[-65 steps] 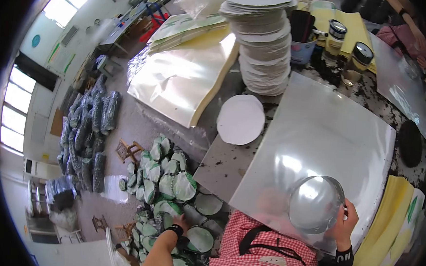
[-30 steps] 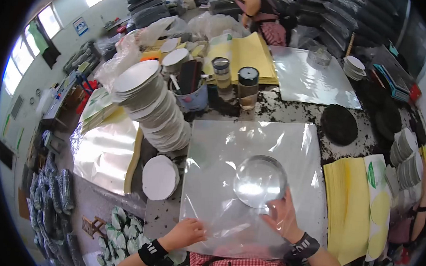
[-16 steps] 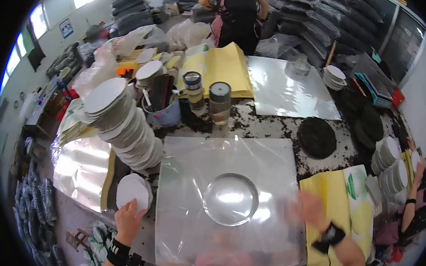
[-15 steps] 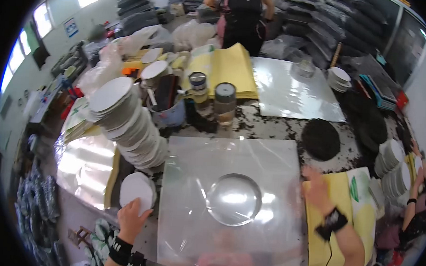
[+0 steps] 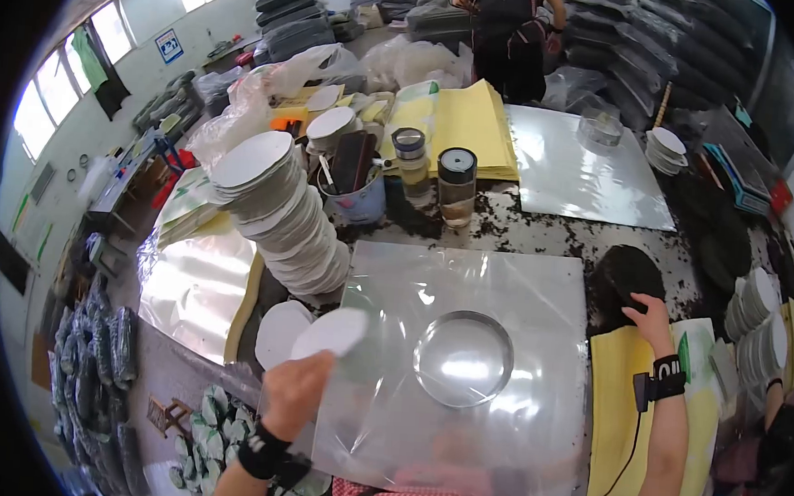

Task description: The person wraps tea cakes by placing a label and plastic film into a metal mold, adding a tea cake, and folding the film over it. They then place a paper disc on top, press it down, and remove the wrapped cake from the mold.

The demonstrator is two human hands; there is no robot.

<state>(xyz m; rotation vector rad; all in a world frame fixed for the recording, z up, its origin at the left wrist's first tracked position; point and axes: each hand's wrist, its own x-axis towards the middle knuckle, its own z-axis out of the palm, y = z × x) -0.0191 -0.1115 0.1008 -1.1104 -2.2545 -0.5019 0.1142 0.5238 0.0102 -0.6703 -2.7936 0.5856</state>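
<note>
My left hand [image 5: 296,389] is closed on a white disc [image 5: 330,332], slightly blurred, held above the left edge of a clear plastic sheet [image 5: 368,428]. More white discs [image 5: 280,334] lie just behind it. A metal ring [image 5: 464,358] rests on the plastic sheet in front of me. At the right, my right hand [image 5: 652,320] touches the near edge of a round dark mat [image 5: 630,273]; its fingers are partly spread, and whether they grip any of it cannot be made out. Below that wrist lies yellow paper [image 5: 620,398].
A tall leaning stack of white discs [image 5: 294,214] stands at the left. Behind the sheet are two jars [image 5: 456,188] and a bucket [image 5: 360,200] of tools. Dark crumbs are strewn over the table. One person [image 5: 510,37] stands at the back; another person's arm [image 5: 774,403] shows at far right.
My left hand has lifted a white disc and moved right with it. My right hand has moved from over the yellow paper to the dark mat. The view has shifted.
</note>
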